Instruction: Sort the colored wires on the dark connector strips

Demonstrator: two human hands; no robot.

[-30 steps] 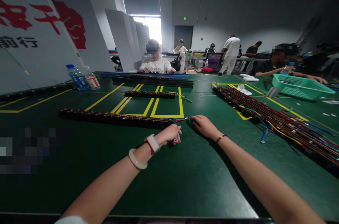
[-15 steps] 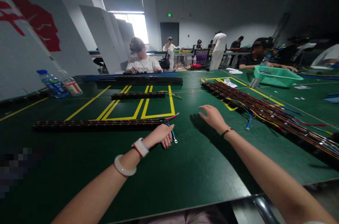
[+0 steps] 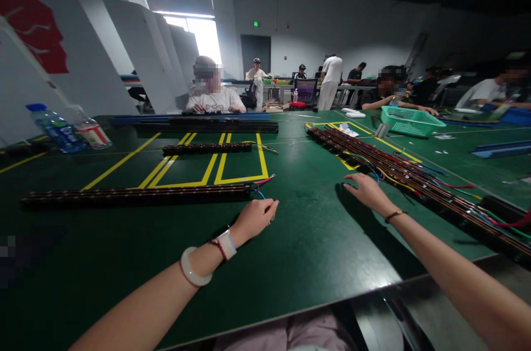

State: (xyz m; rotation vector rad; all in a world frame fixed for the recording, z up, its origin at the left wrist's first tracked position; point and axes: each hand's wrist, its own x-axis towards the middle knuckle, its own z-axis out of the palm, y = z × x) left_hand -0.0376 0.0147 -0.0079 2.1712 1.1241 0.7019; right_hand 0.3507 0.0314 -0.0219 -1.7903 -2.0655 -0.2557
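My left hand (image 3: 255, 220) is closed near the right end of a long dark strip with rows of metal dots (image 3: 141, 194). A short blue wire (image 3: 260, 194) leaves that end and passes behind the hand, so I cannot see whether the fingers grip it. A red wire with a metal ring lug (image 3: 265, 180) sticks out just above. My right hand (image 3: 368, 191) hovers over the green table, fingers stretched and apart, holding nothing. Beyond it lies a bundle of long dark strips with copper-coloured bars (image 3: 398, 171) and coloured wires.
A shorter strip (image 3: 207, 148) lies across yellow tape lines (image 3: 211, 168). Dark and blue bars (image 3: 207, 125) are at the far edge, before a seated person (image 3: 213, 97). Two bottles (image 3: 58, 128) stand left. A green basket (image 3: 412, 123) sits back right.
The view has turned rightward. My left hand has rolled over, covering the blue wire's lug that showed before. My right hand has moved closer to the bundle of strips and stays open.
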